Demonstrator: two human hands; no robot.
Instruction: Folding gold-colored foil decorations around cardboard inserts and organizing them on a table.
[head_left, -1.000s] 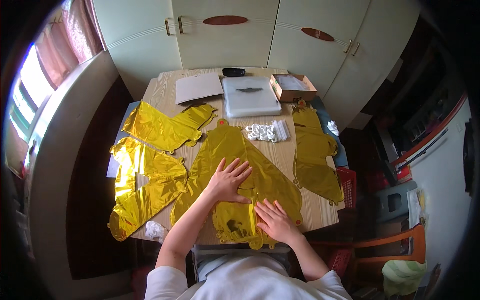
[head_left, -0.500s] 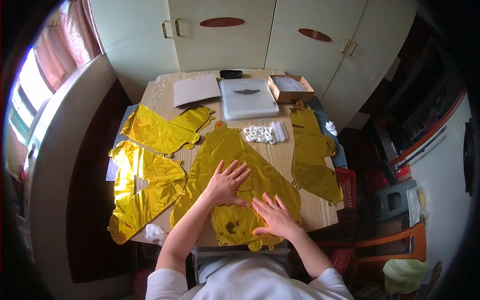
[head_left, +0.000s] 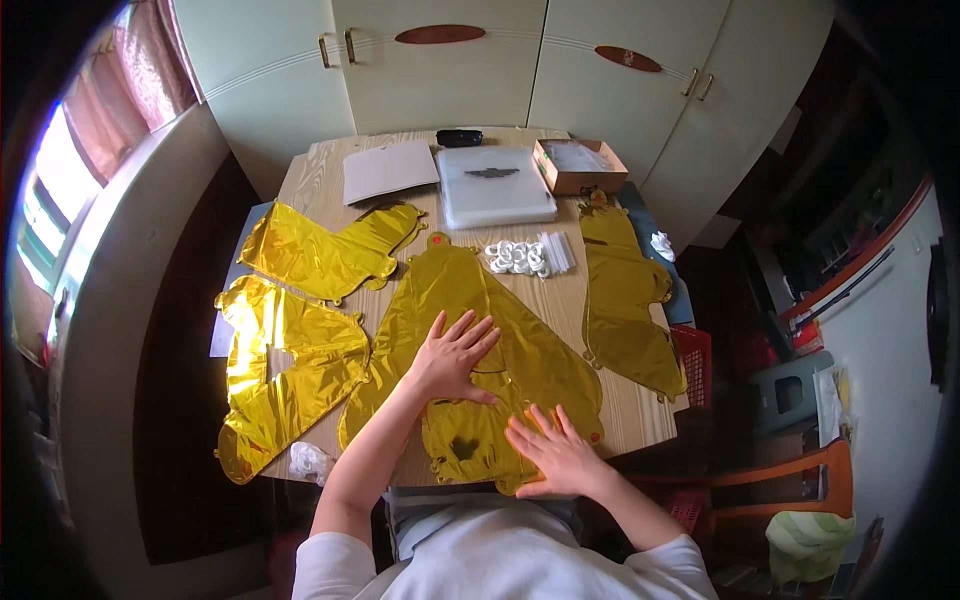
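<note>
A large deflated gold foil balloon [head_left: 440,280] lies spread over the middle of the table, with a dark hole-like patch near its lower edge. Flat on its centre rests my left hand [head_left: 453,360], fingers spread, holding nothing. My right hand [head_left: 560,458] lies on the balloon's near right part, also with fingers spread and empty. To the left are two more gold foil pieces, an upper one [head_left: 320,255] and a lower one with a gap in it [head_left: 310,345]. Another gold foil piece [head_left: 625,300] lies along the right side.
Beyond the balloon sit white curled ribbon rolls [head_left: 516,257] beside short clear strips [head_left: 556,253]. Farther back are a stack of clear plastic bags [head_left: 495,200], a grey card [head_left: 392,177], a black case [head_left: 460,137] and an open cardboard box [head_left: 580,180]. Crumpled white plastic [head_left: 310,462] lies near left.
My right hand has slid toward the near edge and slightly right. The near flap of the balloon lies flatter and a little shifted. My left hand stays nearly in place.
</note>
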